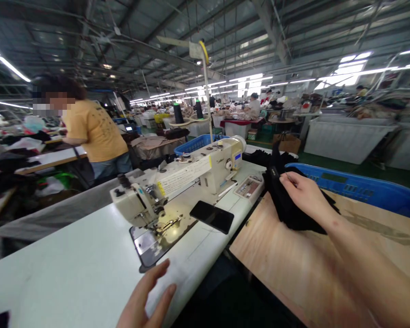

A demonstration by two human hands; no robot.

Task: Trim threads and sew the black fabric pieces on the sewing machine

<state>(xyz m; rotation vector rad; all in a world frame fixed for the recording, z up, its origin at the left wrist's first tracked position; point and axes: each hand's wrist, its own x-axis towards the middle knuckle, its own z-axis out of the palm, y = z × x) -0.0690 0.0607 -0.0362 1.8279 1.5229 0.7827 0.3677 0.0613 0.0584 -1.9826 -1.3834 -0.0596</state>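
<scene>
- Right hand (pixel 302 193) pinched black cloth (pixel 287 200) on the right board (pixel 294 269).
- Left hand (pixel 146 298) hovered open, gripping nothing, near the white table (pixel 71 269).
- Loosely bunched, the cloth could slip.

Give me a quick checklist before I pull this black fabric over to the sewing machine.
1. Right hand on the black fabric: ok, fingers rest on the pile.
2. Grip firm: cannot tell.
3. Left hand free: ok, open above the white table edge.
4. Path across the table: not ok, a black phone lies beside the sewing machine.
5. Needle area lit: ok.
6. Machine threaded: cannot tell.
</scene>
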